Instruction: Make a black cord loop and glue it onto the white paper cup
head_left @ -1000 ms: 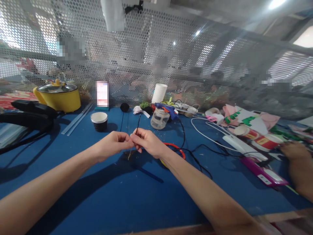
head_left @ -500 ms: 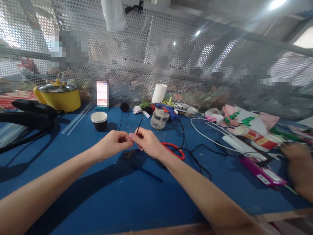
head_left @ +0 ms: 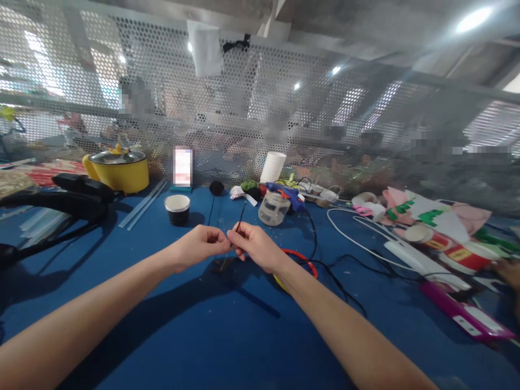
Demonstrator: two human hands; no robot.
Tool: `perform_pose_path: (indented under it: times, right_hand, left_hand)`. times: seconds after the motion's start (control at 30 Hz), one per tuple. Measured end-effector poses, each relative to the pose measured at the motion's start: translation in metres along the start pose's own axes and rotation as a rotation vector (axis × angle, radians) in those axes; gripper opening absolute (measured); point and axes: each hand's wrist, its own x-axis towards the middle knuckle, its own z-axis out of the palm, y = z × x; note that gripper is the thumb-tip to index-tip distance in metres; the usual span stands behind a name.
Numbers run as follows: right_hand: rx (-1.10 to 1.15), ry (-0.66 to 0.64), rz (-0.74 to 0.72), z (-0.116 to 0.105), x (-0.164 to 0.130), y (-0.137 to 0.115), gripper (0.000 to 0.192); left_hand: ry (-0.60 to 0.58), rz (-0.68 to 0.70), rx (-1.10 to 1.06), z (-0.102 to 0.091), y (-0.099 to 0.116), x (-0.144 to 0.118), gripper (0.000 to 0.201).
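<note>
Over the middle of the blue table, my right hand [head_left: 258, 246] pinches a thin wire [head_left: 241, 215], black along its upper part and bare at the lower end. My left hand [head_left: 201, 246] is closed too, its thumb and fingertips meeting the right fingertips at the wire. From a ball of black yarn [head_left: 216, 188] farther back, a strand runs toward my left hand and passes out of sight behind it. The exact spot between the fingertips is hidden. A black-and-white paper cup [head_left: 177, 210] stands beyond my left hand, and a clear jar [head_left: 274, 208] beyond my right.
A blue glue gun [head_left: 286, 193] lies over the jar, its cord trailing right. A red ring [head_left: 303, 259] lies by my right wrist. At left are a yellow pot [head_left: 119, 172] and a black stand [head_left: 81, 200]; at right, a purple power strip [head_left: 467, 311]. Another person's hand [head_left: 509, 271] shows at the right edge.
The camera has turned, so the table things appear farther right and lower. Both hands keep their pinch on the wire and yarn. The other person's hand has moved mostly out of view.
</note>
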Motion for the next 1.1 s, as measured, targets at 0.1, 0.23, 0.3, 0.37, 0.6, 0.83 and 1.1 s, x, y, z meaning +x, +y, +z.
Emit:
perform_pose_path:
  times: [0.1,0.23,0.3,0.37,0.6,0.83,1.1]
  right_hand:
    - [-0.090,0.028,-0.006,-0.0002,-0.0003,0.0007,0.030]
    - [-0.152,0.076,-0.004,0.0027,-0.0009,0.0013,0.030]
    - [-0.162,0.109,-0.006,0.0051,-0.0011,0.0018,0.031]
    - [-0.151,0.137,-0.007,0.0069,-0.0010,0.0025,0.032]
    - [0.121,-0.076,0.033,0.0012,-0.0004,0.0011,0.032]
    - [-0.159,0.026,-0.001,-0.0005,-0.0012,-0.0010,0.031]
    - [-0.199,0.040,0.009,0.0031,-0.0021,0.0003,0.032]
  left_hand:
    - [0.018,0.040,0.076,-0.0009,-0.0019,0.0008,0.021]
    - [0.026,0.042,0.081,0.0008,-0.0037,0.0016,0.020]
    - [0.029,0.038,0.057,0.0031,-0.0033,0.0014,0.019]
    - [0.036,0.033,0.028,0.0053,-0.0021,0.0009,0.019]
    - [0.019,-0.058,-0.071,0.0044,0.0002,-0.0002,0.018]
    - [0.022,0.020,0.043,0.0008,-0.0068,0.0042,0.018]
    - [0.007,0.049,0.101,0.0015,-0.0073,0.0032,0.017]
